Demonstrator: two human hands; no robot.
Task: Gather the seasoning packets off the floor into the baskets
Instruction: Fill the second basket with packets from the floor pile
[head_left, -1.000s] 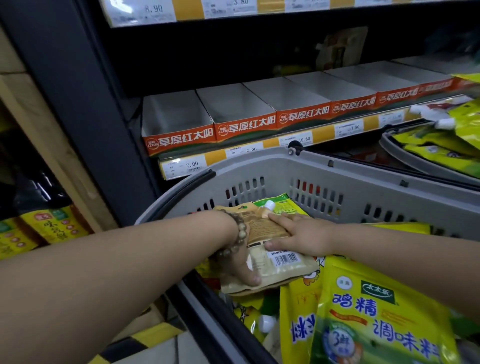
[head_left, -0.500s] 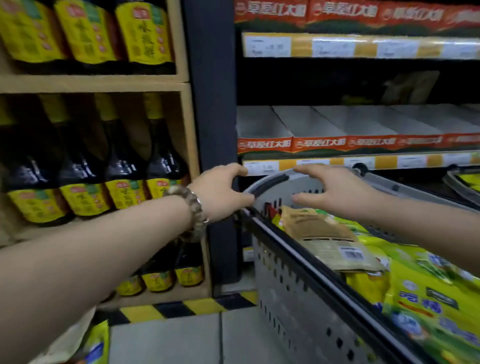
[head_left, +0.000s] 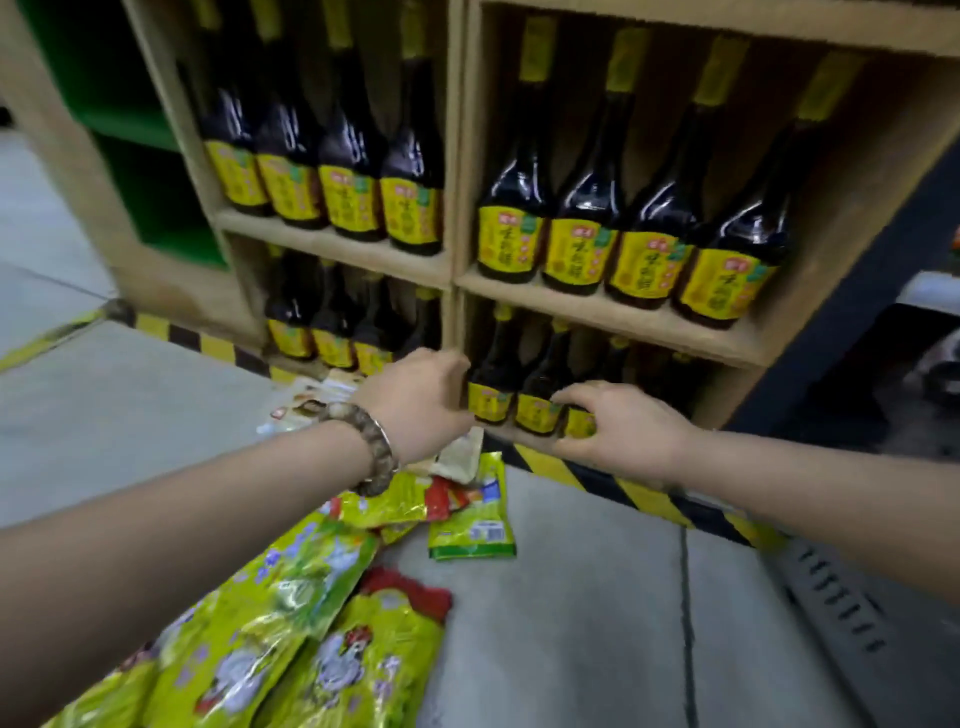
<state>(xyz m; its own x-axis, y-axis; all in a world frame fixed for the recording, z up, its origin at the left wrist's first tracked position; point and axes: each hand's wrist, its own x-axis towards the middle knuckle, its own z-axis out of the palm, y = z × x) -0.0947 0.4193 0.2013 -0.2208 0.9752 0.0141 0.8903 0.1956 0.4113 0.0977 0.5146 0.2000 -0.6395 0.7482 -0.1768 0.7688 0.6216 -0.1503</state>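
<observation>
Several yellow-green seasoning packets (head_left: 291, 613) lie in a heap on the grey floor at the lower left. A smaller green packet (head_left: 475, 525) lies apart, near the shelf foot. A tan packet (head_left: 457, 457) and some white ones (head_left: 306, 400) lie beyond my left wrist. My left hand (head_left: 421, 405), with a bead bracelet on the wrist, hovers above the pile, fingers loosely curled and holding nothing. My right hand (head_left: 623, 431) hangs beside it with relaxed, spread fingers, also holding nothing. A grey basket wall (head_left: 831, 592) shows at the right edge.
A wooden shelf unit (head_left: 457, 260) full of dark sauce bottles with yellow labels (head_left: 511, 244) stands right ahead. Yellow-black hazard tape (head_left: 623, 488) runs along its foot. A dark metal upright (head_left: 841, 312) rises at the right. Bare floor (head_left: 571, 623) lies between the pile and the basket.
The view has swung left and down from the basket to the floor pile. Both hands left the tan packet in the basket and now hover over the floor packets, holding nothing.
</observation>
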